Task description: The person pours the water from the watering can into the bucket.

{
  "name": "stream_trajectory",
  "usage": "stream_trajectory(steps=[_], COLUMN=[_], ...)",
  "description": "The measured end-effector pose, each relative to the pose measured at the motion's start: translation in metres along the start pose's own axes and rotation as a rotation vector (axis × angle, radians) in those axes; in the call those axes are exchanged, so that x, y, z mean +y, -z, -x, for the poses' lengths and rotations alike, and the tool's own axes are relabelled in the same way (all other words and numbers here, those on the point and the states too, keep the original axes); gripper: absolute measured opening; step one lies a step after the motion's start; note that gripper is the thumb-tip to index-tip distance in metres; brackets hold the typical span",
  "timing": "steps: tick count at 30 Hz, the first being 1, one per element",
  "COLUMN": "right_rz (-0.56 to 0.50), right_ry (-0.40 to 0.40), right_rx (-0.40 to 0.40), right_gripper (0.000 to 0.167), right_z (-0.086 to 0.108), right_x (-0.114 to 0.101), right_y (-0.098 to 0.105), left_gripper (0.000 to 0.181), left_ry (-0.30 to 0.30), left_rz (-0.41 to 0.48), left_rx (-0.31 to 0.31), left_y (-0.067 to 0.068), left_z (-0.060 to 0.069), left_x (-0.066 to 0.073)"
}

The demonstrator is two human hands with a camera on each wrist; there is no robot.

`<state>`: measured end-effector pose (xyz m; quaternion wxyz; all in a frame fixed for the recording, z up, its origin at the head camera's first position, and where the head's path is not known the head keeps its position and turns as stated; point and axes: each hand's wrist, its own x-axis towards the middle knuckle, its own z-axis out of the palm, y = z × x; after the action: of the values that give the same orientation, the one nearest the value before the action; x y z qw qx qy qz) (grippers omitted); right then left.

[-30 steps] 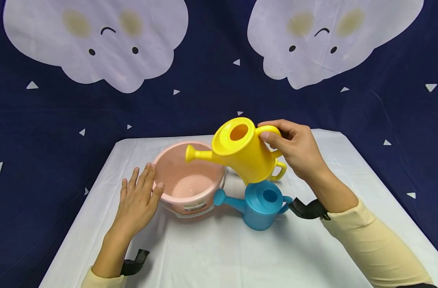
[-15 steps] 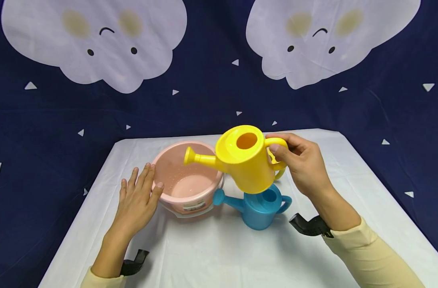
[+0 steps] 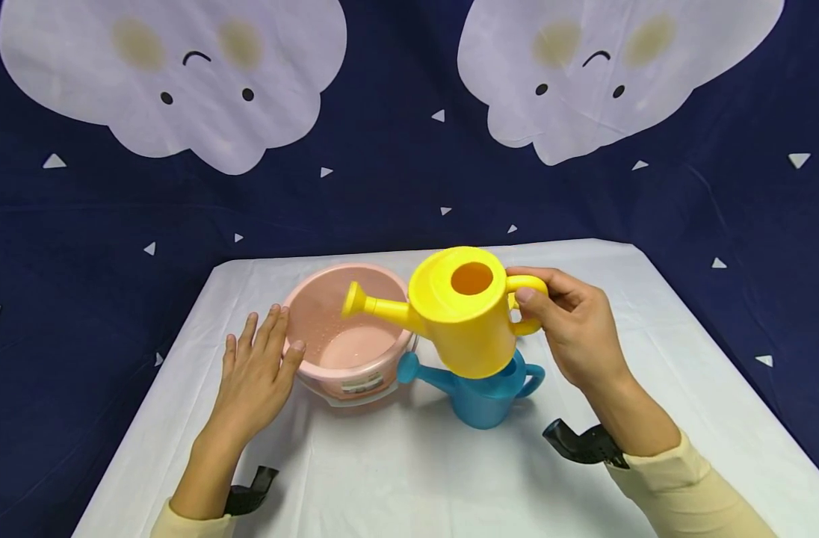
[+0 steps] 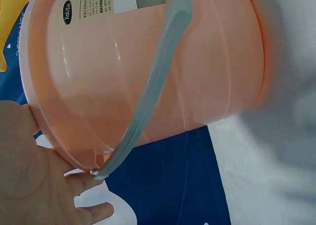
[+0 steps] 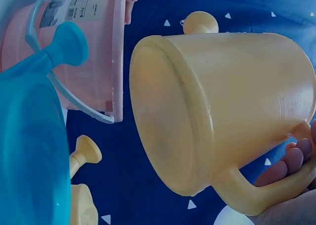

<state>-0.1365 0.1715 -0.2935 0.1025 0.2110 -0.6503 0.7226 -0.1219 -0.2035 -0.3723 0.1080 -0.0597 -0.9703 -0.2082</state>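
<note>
The raised yellow watering can is one of three watering cans here, two yellow and one blue. It is held up off the table, roughly upright, with its single spout pointing left; from the head view the spout overlaps the mouth of the bucket. The right hand grips its handle, fingers curled round the loop and thumb lying along it.

Just below and nearer stands the one blue watering can, its spout also pointing left, its top partly covered by the raised can. On its far side is the second yellow can (mostly hidden from the head view, though the right wrist view shows its spout).

To the left stands one pink bucket, with a label on its near side and one grey handle hanging down. The left hand rests against the left of its rim, fingers straight and slightly spread.

All the standing things are on a white-covered table. Beyond its far edge hangs a dark blue backdrop with two large clouds, left and right, and small white triangles.
</note>
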Motion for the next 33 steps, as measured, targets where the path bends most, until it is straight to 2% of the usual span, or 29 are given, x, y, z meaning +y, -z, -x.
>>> stream_trajectory(steps=[10,16,23,33], right_rz=[-0.042,-0.045,-0.096,-0.074], right_ry=[0.009,0.073,0.135,0.119], right_rx=[-0.063,-0.1,-0.138,-0.134], right_gripper=[0.022,0.021,0.022,0.024], right_z=[0.021,0.03,0.035,0.041], right_x=[0.004,0.007,0.014,0.021], right_y=[-0.002,-0.006,-0.008,-0.008], left_gripper=[0.062,0.063,0.063,0.062], left_ry=[0.005,0.008,0.01,0.003], left_rz=[0.001,-0.004,-0.003,-0.003], left_rx=[-0.007,-0.003,0.001,0.007], left_y=[0.001,0.0,-0.001,0.001], left_z=[0.0,0.0,0.0,0.001], left_x=[0.001,0.0,0.0,0.002])
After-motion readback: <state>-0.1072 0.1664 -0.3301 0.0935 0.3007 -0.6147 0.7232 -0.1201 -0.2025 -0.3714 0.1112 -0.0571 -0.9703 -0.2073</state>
